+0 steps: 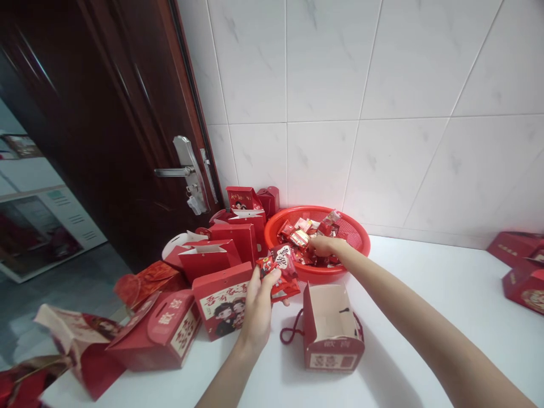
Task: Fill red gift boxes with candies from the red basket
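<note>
My left hand [261, 294] is closed round several red candy packets [281, 272], just in front of the basket. My right hand [323, 246] reaches into a red plastic basket [360, 241] and touches the wrapped candies [300, 238] in it; its fingertips are hidden among them. Below the basket, an open red box [334, 345] stands upright on the white table, with its beige inside showing and a dark red cord handle [291, 334] at its side. No candy shows inside the box.
Several red gift boxes [157, 331] crowd the table's left side. More red boxes [525, 283] lie at the far right edge. A tiled wall [318, 68] stands behind, and a dark door [106, 113] is at left.
</note>
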A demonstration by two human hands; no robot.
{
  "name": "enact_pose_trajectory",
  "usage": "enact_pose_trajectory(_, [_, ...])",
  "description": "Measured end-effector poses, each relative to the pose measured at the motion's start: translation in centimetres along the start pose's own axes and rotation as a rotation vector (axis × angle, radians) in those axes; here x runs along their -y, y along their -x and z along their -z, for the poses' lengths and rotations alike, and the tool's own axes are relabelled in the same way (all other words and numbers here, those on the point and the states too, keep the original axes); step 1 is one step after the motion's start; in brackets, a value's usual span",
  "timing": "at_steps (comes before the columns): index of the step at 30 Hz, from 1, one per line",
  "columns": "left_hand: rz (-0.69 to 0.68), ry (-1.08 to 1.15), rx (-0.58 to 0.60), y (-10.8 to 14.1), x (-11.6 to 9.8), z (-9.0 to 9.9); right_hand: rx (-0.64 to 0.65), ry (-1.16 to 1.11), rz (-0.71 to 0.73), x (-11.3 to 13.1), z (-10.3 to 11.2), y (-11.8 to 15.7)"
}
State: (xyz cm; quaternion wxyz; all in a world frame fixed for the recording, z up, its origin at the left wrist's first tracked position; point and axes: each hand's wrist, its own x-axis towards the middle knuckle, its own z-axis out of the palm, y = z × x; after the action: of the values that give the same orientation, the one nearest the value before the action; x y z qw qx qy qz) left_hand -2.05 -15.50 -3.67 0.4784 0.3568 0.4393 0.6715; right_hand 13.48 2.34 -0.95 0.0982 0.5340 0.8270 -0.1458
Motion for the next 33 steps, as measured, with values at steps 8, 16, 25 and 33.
enact_pose_trajectory(8, [0.012,0.012,-0.005,0.1,-0.4,-0.2,-0.042,-0.056,0.077,0.0,-0.2,0.1])
enact_pose_trajectory(16, [0.004,0.01,-0.004,0.0,-0.7,-0.3,-0.358,-0.296,0.196,-0.9,1.4,0.6])
enact_pose_trajectory(25, [-0.007,-0.002,0.09,0.2,0.1,-0.3,-0.322,-1.385,0.609,1.0,1.2,9.5])
enact_pose_trajectory(33, [-0.204,-0.057,0.299,1.0,0.3,-0.3,-0.372,-1.079,0.683,4.6,-0.6,14.3])
